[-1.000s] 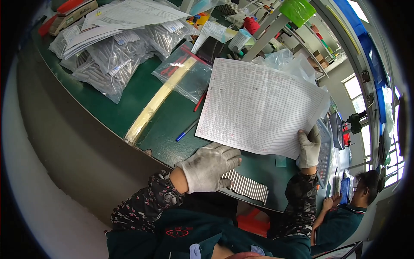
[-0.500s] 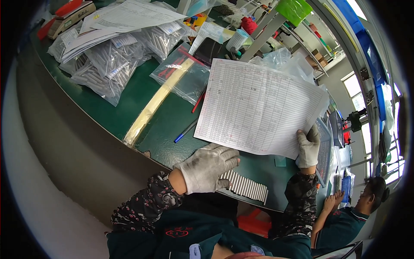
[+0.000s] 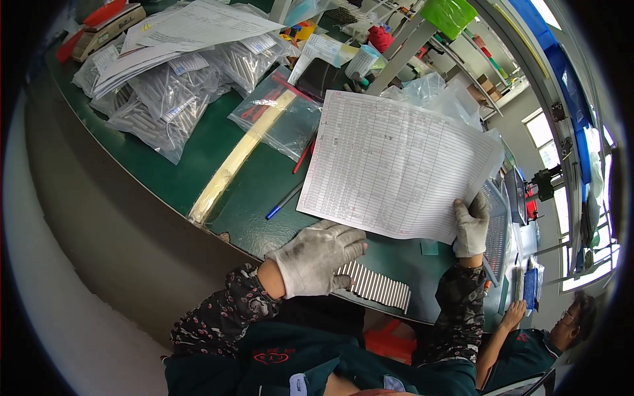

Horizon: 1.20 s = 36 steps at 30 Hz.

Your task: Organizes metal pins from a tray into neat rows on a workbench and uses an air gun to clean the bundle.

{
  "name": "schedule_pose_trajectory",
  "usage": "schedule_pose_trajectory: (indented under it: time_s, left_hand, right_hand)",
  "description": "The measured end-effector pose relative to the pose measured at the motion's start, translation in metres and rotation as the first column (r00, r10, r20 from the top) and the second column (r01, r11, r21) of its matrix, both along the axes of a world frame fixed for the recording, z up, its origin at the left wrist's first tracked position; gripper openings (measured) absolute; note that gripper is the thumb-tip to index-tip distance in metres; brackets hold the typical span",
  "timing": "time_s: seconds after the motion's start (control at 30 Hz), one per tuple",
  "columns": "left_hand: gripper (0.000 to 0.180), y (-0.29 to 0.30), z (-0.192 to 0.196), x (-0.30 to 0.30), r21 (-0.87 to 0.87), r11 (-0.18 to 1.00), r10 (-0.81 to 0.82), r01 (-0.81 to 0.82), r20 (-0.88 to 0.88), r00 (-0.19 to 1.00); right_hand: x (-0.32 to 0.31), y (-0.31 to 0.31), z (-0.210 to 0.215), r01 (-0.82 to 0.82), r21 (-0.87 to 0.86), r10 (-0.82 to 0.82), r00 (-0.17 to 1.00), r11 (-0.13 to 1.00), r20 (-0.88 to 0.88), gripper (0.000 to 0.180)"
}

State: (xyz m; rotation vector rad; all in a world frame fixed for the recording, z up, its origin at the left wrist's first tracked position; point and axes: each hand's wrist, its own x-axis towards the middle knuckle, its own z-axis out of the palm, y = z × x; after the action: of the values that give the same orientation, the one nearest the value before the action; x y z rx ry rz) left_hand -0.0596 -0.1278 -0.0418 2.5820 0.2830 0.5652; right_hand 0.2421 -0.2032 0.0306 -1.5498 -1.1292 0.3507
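Observation:
My right hand [image 3: 471,228], in a whitish glove, pinches the lower right corner of a large printed sheet [image 3: 396,165] covered in table rows. The sheet spreads across the green tabletop, its right side bowed. My left hand [image 3: 317,259], in a grey-stained glove, lies flat near the table's front edge with fingers stretched out to the right. Its fingertips and thumb are at the left end of a row of short metal pins [image 3: 380,286], lined up side by side. Whether more pins lie beneath the palm is hidden.
Left of the sheet lie a blue-capped pen [image 3: 284,202], a yellow tape strip [image 3: 231,165] and a clear zip bag [image 3: 290,122]. Bags of metal pins [image 3: 165,109] with papers [image 3: 205,25] on top fill the far left. A blue basket [image 3: 496,228] stands right; a co-worker [image 3: 535,356] sits beyond.
My hands, the sheet and the pins hold their places. At the right, the co-worker's head and arms have shifted slightly downward in the view.

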Motion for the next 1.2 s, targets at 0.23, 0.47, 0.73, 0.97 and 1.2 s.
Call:
schedule_pose_trajectory:
  time_s: [0.23, 0.47, 0.73, 0.97, 1.2]
  left_hand:
    - [0.059, 0.000, -0.001, 0.000, -0.004, 1.000, 0.000, 0.000, 0.004, 1.000]
    - [0.060, 0.000, 0.000, 0.000, 0.002, 1.000, -0.001, 0.001, -0.014, 1.000]
    - [0.059, -0.001, 0.000, 0.000, 0.007, 1.000, 0.008, -0.008, -0.003, 1.000]
    - [0.059, 0.000, 0.002, 0.000, 0.001, 1.000, 0.000, 0.000, -0.002, 1.000]
    - [0.059, 0.000, 0.003, -0.001, -0.006, 1.000, 0.004, -0.004, -0.038, 0.999]
  right_hand:
    - [-0.003, 0.002, -0.001, 0.014, 0.031, -0.014, 1.000, 0.999, 0.007, 0.045]
    - [-0.002, 0.001, -0.001, 0.010, 0.020, -0.010, 1.000, 1.000, 0.005, 0.046]
    - [0.001, 0.000, -0.004, -0.012, 0.029, 0.011, 1.000, 1.000, 0.010, 0.046]
    - [-0.006, 0.000, 0.000, -0.005, 0.016, 0.005, 1.000, 1.000, -0.005, 0.045]
    - [-0.008, 0.000, -0.001, 0.019, 0.012, -0.019, 1.000, 1.000, -0.021, 0.046]
